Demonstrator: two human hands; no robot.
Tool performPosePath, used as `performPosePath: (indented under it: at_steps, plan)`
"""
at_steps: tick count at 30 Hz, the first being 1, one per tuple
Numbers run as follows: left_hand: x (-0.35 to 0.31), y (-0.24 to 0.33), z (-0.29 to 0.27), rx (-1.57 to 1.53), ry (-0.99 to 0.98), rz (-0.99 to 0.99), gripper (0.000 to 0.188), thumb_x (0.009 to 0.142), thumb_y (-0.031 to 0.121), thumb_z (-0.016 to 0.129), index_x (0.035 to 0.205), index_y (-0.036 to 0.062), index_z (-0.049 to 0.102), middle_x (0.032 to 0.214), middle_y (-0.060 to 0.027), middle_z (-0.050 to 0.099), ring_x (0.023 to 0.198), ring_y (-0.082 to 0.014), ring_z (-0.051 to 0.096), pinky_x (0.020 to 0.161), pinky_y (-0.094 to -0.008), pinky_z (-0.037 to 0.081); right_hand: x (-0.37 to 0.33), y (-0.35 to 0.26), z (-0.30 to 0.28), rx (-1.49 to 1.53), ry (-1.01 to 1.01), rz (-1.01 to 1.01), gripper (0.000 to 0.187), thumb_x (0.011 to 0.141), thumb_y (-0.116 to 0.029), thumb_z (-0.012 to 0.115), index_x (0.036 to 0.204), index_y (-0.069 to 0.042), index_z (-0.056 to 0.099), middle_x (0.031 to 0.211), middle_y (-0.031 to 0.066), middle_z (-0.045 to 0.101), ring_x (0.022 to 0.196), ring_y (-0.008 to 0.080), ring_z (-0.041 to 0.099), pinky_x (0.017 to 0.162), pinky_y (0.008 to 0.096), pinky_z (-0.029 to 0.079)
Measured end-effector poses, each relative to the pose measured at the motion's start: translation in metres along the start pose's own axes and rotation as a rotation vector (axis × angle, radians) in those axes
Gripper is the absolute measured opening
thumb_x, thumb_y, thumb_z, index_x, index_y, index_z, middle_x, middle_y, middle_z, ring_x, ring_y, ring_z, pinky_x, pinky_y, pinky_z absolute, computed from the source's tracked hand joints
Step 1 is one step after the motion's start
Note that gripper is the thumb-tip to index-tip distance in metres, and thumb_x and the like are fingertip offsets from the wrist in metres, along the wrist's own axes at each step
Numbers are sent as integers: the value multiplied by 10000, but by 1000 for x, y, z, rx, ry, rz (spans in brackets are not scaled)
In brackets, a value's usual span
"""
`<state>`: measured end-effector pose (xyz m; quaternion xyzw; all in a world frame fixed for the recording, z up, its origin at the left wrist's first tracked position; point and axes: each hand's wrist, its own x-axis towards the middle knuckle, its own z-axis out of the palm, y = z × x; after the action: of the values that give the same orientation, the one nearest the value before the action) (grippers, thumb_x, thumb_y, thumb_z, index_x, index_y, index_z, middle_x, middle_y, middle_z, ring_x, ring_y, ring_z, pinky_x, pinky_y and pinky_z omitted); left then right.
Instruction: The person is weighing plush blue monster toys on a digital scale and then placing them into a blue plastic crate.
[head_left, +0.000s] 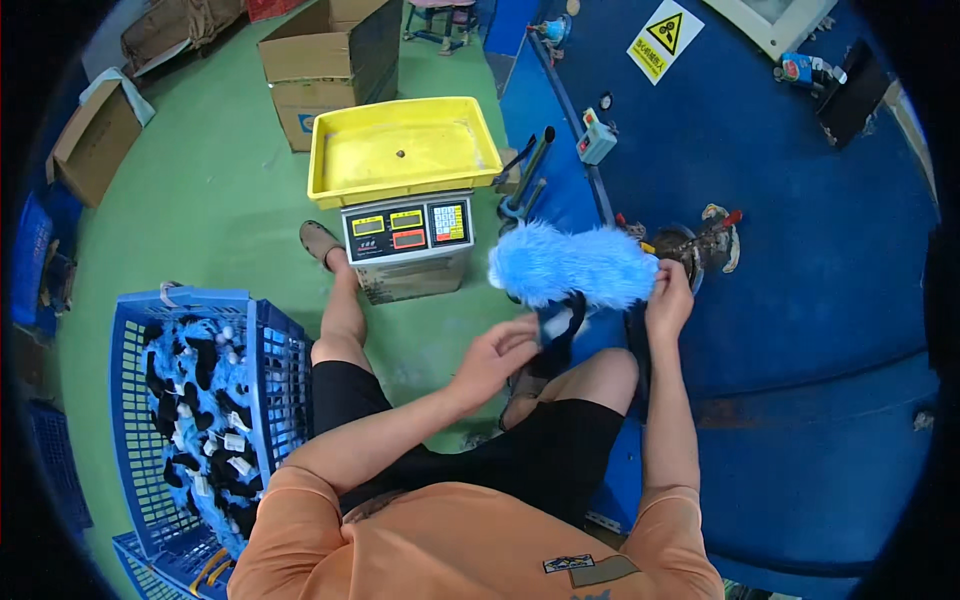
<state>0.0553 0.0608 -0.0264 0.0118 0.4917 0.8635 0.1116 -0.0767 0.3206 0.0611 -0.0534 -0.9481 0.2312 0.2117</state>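
From the head camera we see a fluffy blue duster held up just right of the weighing scale. Our right hand has its fingers closed around the duster's right end. Our left hand, below the scale's right corner, pinches the duster's black handle with curled fingers. A yellow tray sits on top of the scale. Left of the scale stands a blue basket full of blue and black dusters.
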Motion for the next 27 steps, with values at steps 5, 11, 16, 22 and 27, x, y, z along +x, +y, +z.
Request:
performPosePath:
  at_steps: [5, 11, 16, 22, 27]
  plan:
    - [55, -11, -33, -350, 182, 161, 754, 893, 2, 653, 1524, 62, 245, 1466, -165, 439, 1121, -196, 562, 918, -283, 498, -13, -55, 6, 78, -23, -534, 331, 859, -153, 665, 1171, -42, 647, 1086, 128, 670, 977, 304, 618, 895, 410, 480]
    - [45, 49, -61, -30, 301, 355, 411, 945, 36, 600, 1318, 63, 431, 1040, -107, 626, 900, -159, 623, 806, -277, 531, -30, -133, 58, 141, -414, -1026, 438, 826, -271, 724, 1198, -56, 638, 1100, 121, 676, 972, 309, 616, 903, 411, 463]
    - [43, 67, -50, -310, 243, 456, 301, 961, 125, 597, 1230, 30, 500, 1067, -129, 638, 898, -201, 637, 830, -304, 534, 4, -104, 58, 546, -296, -238, 226, 897, -71, 558, 1096, -7, 645, 858, 167, 681, 728, 308, 604, 699, 416, 479]
    - [76, 23, -64, 455, 90, 274, 341, 920, 120, 629, 1225, 8, 525, 1141, -126, 652, 941, -227, 641, 883, -320, 506, 3, -119, 76, 630, -348, -330, 185, 954, -107, 532, 1058, 22, 615, 910, 119, 687, 766, 209, 590, 711, 366, 472]
    - [64, 20, -62, 521, 148, 555, 314, 910, 95, 625, 1207, 5, 574, 1080, -125, 669, 944, -198, 636, 871, -305, 501, 9, -118, 71, 858, -492, -193, 223, 1001, -155, 510, 1053, 37, 610, 877, 78, 661, 764, 166, 553, 723, 352, 466]
